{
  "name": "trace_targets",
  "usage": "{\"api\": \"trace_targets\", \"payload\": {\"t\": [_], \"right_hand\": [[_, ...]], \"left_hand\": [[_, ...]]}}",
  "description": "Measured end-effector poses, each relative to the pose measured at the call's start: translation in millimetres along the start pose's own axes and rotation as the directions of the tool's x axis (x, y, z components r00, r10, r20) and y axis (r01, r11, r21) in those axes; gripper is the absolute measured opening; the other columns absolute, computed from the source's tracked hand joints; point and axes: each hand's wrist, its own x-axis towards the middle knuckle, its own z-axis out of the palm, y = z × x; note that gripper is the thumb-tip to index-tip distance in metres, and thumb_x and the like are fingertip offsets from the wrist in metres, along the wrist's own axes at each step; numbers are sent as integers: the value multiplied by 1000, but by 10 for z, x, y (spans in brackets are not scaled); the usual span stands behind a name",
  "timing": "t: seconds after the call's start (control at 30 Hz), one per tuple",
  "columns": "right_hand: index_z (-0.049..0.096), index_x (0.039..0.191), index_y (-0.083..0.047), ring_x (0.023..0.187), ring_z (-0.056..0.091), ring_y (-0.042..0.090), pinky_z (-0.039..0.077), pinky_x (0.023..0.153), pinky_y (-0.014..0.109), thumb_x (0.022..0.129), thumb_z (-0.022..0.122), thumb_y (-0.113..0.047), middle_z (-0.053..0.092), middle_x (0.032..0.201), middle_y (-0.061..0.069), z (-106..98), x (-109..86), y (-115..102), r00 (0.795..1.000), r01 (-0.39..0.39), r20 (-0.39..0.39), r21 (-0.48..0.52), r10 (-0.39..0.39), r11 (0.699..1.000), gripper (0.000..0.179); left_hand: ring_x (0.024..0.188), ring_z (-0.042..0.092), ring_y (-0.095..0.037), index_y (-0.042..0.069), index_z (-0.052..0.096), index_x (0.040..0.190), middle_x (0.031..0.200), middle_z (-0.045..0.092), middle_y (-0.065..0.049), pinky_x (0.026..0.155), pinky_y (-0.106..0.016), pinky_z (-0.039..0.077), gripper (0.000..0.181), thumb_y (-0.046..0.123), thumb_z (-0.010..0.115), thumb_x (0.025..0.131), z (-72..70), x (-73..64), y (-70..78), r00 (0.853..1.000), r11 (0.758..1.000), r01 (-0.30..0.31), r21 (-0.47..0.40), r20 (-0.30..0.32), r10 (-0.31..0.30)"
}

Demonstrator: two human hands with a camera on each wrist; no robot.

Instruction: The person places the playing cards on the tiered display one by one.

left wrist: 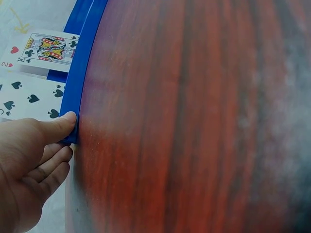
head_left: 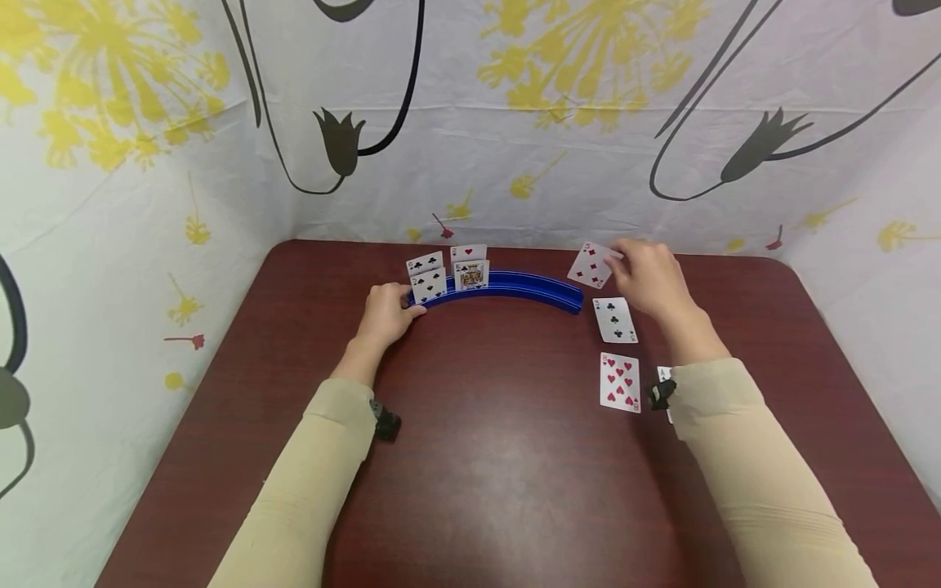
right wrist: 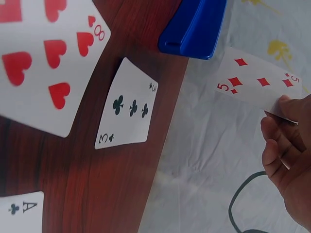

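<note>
My left hand [head_left: 385,314] grips the left end of a curved blue card holder [head_left: 525,284], its thumb pressed on the front edge. At that end stand several playing cards in two rows: a spade card [left wrist: 31,99] and the king of clubs [head_left: 471,276] in front, a black-suited card [head_left: 425,262] and the two of hearts [head_left: 468,251] behind. Beyond the holder's right end, my right hand [head_left: 650,278] pinches the five of diamonds [head_left: 590,265] by its edge, between thumb and fingers. In the right wrist view the five of diamonds [right wrist: 257,80] shows its face.
Right of the holder, the three of clubs [head_left: 615,320] and eight of hearts [head_left: 620,382] lie face up on the dark red table [head_left: 485,457]. An ace of clubs [right wrist: 22,213] is partly covered by my right wrist in the head view. Patterned cloth [head_left: 441,188] hangs behind the table.
</note>
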Motion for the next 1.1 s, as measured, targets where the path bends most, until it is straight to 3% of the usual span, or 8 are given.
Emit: {"api": "trace_targets", "payload": {"t": [0.6,1.1], "right_hand": [[69,116,6,86,68,41,54,78,56,100,63,-9,72,105,26,104,113,-165,999,37,24,5,-37,999,23],[71,112,5,77,68,36,54,72,54,99,64,-7,72,92,22,195,239,-267,996,77,31,23,-78,997,19]], "left_hand": [[103,68,-33,-5,63,134,111,69,-22,89,-44,57,52,23,77,92,-1,-8,4,1000,1000,5,14,7,-5],[104,68,-32,-5,63,134,115,69,-23,91,-44,57,53,23,78,92,0,2,0,1000,1000,2,9,2,-2]]}}
